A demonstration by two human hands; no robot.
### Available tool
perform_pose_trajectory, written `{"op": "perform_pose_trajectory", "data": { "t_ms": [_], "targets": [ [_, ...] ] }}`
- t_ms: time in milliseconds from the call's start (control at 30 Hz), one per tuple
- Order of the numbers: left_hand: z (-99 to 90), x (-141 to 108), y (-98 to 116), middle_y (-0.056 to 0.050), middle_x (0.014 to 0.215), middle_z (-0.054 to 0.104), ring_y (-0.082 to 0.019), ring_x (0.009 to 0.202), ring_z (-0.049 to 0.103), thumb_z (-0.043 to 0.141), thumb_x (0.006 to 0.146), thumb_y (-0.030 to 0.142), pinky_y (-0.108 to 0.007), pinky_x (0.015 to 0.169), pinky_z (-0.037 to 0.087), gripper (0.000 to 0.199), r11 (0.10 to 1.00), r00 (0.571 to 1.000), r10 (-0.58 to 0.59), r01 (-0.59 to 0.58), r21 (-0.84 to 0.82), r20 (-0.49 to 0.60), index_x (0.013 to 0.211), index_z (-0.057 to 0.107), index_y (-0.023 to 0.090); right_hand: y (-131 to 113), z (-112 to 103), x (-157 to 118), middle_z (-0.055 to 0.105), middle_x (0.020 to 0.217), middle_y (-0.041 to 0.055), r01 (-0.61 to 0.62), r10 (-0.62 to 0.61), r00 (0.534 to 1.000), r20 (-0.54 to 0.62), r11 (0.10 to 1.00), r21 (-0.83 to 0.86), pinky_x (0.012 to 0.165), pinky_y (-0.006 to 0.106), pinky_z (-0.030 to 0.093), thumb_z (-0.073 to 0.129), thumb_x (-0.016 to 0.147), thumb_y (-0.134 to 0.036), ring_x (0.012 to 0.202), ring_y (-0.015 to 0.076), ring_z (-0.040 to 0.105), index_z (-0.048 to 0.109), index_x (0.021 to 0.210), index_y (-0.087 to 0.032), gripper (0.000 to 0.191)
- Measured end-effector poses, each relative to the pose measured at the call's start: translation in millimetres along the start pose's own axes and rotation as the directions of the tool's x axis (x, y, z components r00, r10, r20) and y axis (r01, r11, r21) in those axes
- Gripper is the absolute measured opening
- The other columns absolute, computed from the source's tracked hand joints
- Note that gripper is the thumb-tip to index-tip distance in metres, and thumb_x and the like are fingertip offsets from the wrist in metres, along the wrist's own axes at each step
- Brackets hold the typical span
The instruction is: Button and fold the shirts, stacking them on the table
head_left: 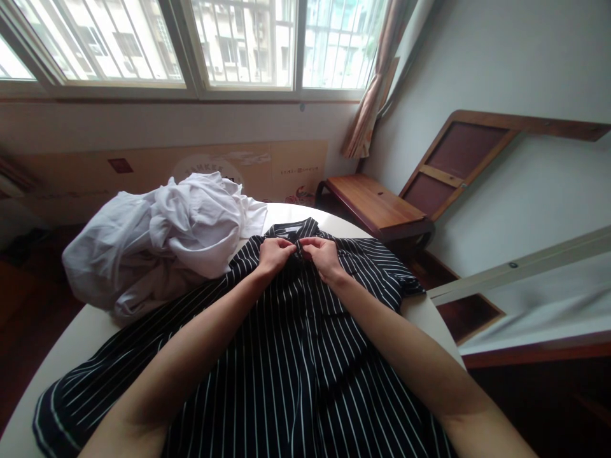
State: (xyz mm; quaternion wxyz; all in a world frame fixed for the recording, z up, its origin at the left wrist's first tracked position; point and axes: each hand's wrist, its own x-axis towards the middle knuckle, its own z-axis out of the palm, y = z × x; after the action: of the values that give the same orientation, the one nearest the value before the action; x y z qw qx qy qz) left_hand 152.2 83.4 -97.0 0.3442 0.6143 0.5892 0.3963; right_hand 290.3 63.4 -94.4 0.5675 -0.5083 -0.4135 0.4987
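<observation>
A black shirt with thin white stripes (281, 343) lies spread front side up, its collar at the far end. Just below the collar, my left hand (275, 253) pinches the front edge of the shirt between thumb and fingers. My right hand (323, 254) pinches the fabric close beside it, the fingertips of both hands nearly meeting at the front opening. Whether a button sits between the fingers is too small to tell. The white inside of the collar shows beyond my hands.
The shirt lies on a round white table (436, 324). A heap of white cloth (191, 222) rests at its left side. Beyond stand a low wooden bench (377, 200) and a leaning wooden frame (458, 149). A curtain (367, 121) hangs beside the barred window (248, 44).
</observation>
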Motion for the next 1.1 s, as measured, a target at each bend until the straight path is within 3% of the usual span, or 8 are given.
{"op": "perform_pose_trajectory", "data": {
  "t_ms": [200,367,600,800,1100],
  "targets": [
    [4.4,2.0,-8.5,-0.006,0.069,0.07,-0.017,0.066,0.063,0.07,0.061,0.028,-0.025,0.062,0.046,0.017,0.979,0.994,-0.092,0.1,-0.177,0.05,0.07,0.075,0.015,-0.1,-1.3,0.6,0.07,0.072,0.0014,0.028,-0.026,0.998,0.059,0.999,-0.026,0.066,0.025,0.052,0.062,0.06,-0.008,0.066,0.012,0.063,0.069,0.074,-0.015,0.016],
    [5.6,-0.5,-8.7,-0.006,0.063,0.068,-0.016,0.061,0.061,0.072,0.06,0.025,-0.025,0.06,0.046,0.013,0.953,0.989,-0.127,0.142,-0.267,0.074,0.066,0.074,0.014,8.3,-1.8,4.1,0.07,0.076,0.0019,0.163,-0.154,0.986,0.065,0.969,-0.185,0.074,0.029,0.052,0.068,0.06,-0.015,0.071,0.0145,0.064,0.068,0.078,-0.016,0.018],
    [7.1,-1.4,-5.5,-0.004,0.055,0.064,-0.014,0.052,0.056,0.069,0.066,0.033,-0.024,0.051,0.042,0.021,0.944,0.979,-0.189,0.203,-0.262,0.078,0.065,0.073,0.013,3.4,5.0,-9.0,0.068,0.074,0.0004,0.357,-0.375,0.924,0.08,0.764,-0.538,0.075,0.031,0.049,0.062,0.067,-0.014,0.069,0.0161,0.064,0.063,0.08,-0.019,0.014],
    [7.3,-3.3,-3.9,-0.004,0.055,0.064,-0.014,0.054,0.057,0.076,0.058,0.04,-0.023,0.051,0.041,0.029,0.937,0.985,-0.145,0.167,-0.308,0.094,0.067,0.073,0.012,7.1,9.0,-14.9,0.065,0.078,0.0006,0.438,-0.493,0.863,0.109,0.623,-0.648,0.074,0.031,0.046,0.059,0.071,-0.013,0.07,0.0178,0.062,0.054,0.095,-0.021,0.026],
    [6.5,-6.0,-4.6,-0.004,0.064,0.066,-0.011,0.055,0.055,0.07,0.066,0.026,-0.022,0.055,0.043,0.014,0.908,0.986,-0.146,0.168,-0.383,0.085,0.07,0.071,0.012,14.0,2.3,-12.3,0.067,0.076,-0.0007,0.413,-0.442,0.896,0.055,0.777,-0.475,0.073,0.03,0.05,0.064,0.069,-0.017,0.069,0.0164,0.065,0.05,0.089,-0.023,0.025]
  ]
}}
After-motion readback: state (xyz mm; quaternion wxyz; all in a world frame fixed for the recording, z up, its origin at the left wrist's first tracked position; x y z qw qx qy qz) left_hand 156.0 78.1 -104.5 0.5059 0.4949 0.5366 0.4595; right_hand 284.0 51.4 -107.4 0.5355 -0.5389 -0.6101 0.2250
